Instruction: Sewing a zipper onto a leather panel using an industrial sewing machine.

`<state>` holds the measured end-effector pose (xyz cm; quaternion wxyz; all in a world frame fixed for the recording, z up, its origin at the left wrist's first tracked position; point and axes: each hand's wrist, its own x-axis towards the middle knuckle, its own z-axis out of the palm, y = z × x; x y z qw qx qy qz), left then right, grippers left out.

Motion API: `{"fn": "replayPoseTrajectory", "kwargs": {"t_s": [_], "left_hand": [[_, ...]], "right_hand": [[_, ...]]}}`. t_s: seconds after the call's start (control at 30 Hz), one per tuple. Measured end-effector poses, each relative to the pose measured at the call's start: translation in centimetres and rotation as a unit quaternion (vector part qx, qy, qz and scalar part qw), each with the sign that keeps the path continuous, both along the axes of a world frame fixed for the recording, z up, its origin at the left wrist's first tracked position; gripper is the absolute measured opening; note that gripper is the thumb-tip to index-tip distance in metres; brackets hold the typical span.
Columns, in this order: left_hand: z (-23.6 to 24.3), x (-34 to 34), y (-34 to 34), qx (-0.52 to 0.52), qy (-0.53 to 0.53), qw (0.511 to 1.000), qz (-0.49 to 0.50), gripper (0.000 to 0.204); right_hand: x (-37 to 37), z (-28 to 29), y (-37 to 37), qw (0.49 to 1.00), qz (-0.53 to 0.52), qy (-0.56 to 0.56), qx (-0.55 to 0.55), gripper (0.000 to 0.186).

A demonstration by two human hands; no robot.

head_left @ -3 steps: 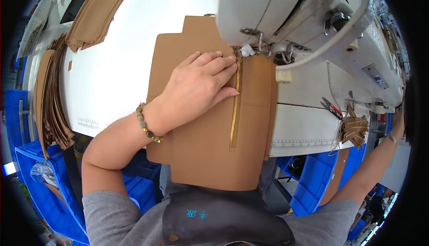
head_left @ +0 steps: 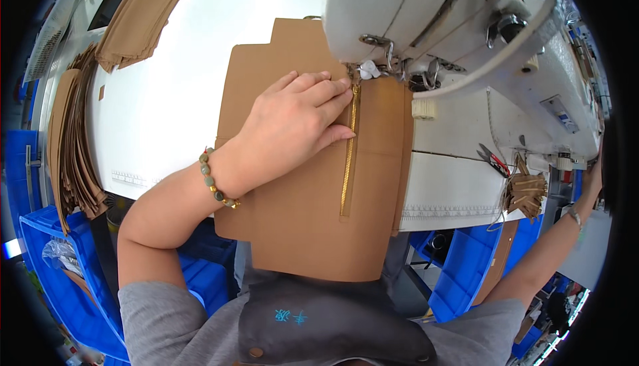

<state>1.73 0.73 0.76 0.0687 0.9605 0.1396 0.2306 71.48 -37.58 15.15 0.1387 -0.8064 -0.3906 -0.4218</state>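
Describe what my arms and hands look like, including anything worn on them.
You wear short grey sleeves. The left hand is ungloved, with a bracelet of greenish and gold-coloured beads at its wrist. A pale band sits on the right wrist; its details are too small to tell.

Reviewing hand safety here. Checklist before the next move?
1. Left hand laid on the brown panel: ok.
2. Panel's upper part under the sewing machine head: ok.
3. Gold zipper running along the panel's slot: ok.
4. Left fingertips well clear of the stitching area: not ok, they look close.
5. Right hand grip: cannot tell, at the picture's dark rim.
6. Red-handled snips off the panel: ok.
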Motion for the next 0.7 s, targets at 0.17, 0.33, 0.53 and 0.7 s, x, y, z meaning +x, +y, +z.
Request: {"fn": "replayPoseTrajectory", "kwargs": {"t_s": [0.17, 0.33, 0.53, 0.7], "left_hand": [[0.0, -0.1, 0.0, 0.003, 0.007, 1.000, 0.006, 0.047], [-0.1, -0.1, 0.0, 0.004, 0.016, 1.000, 0.004, 0.051], [0.1, -0.2, -0.1, 0.009, 0.036, 0.999, 0.011, 0.057], [0.3, -0.1, -0.1, 0.003, 0.043, 0.999, 0.008, 0.059]], "right_hand": [[4.0, -2.6, -3.7, 0.999, -0.024, -0.015, -0.041, 0.051], [4.6, -4.1, -4.6, 0.991, 0.004, 0.120, 0.064, 0.054], [0.0, -8.3, -2.8, 0.956, 0.030, 0.186, 0.227, 0.055], [-7.1, -7.9, 0.3, 0.891, 0.030, 0.295, 0.345, 0.048]]}}
